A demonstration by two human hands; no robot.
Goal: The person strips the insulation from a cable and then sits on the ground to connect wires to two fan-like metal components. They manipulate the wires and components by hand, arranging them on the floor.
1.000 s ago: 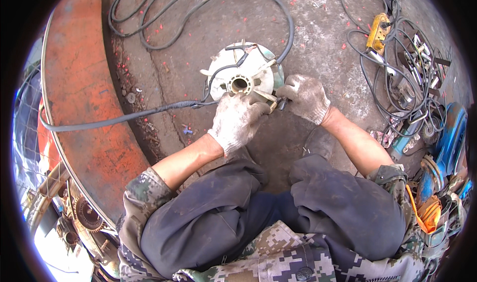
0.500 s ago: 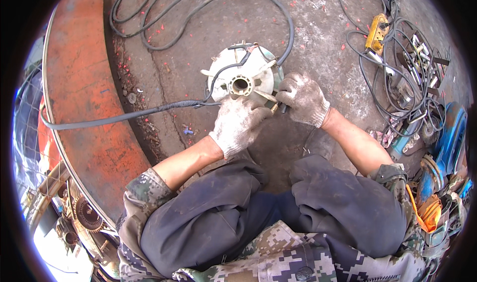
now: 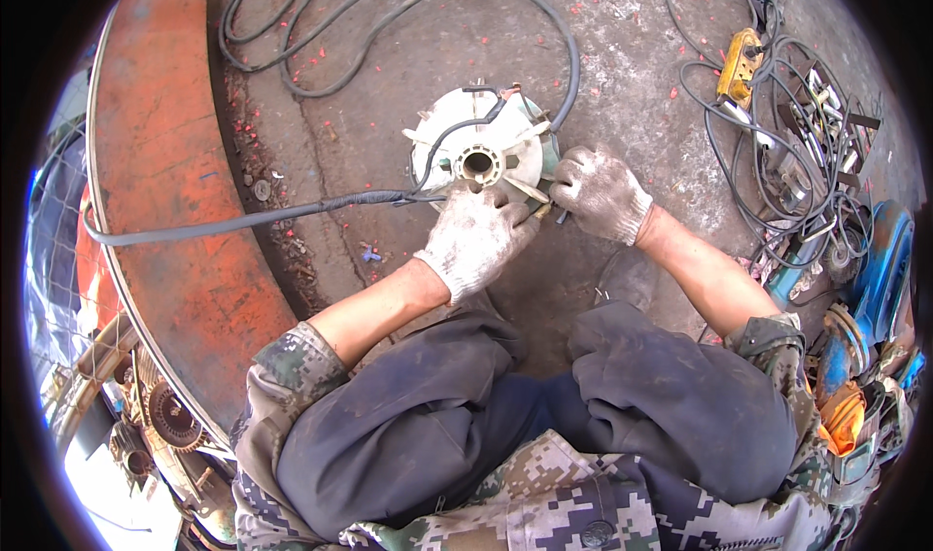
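Note:
A pale, round, ribbed metal housing (image 3: pixel 449 126) with a hollow hub in its middle lies on the ground in front of me. My left hand (image 3: pixel 478 238), in a dirty white knit glove, is closed at its near edge, with fingertips just below the hub. On the housing's right side, my gloved right hand (image 3: pixel 604 196) is curled into a fist. A small dark end shows below its fingers; the rest is hidden in the glove. A thick grey cable (image 3: pixel 243 223) reaches the housing from the left, and a thinner dark lead crosses its face.
An orange-red curved steel beam (image 3: pixel 160 143) runs along the left. Cable loops (image 3: pixel 340 89) lie on the ground beyond the housing. At right are a yellow power strip (image 3: pixel 741 65), tangled wires, metal tools, a blue machine part (image 3: pixel 880 259) and an orange cloth (image 3: pixel 842 417).
The housing and both hands appear slightly further right in the picture. My right fist has turned a little, and less of the dark piece under it shows. Both hands remain closed.

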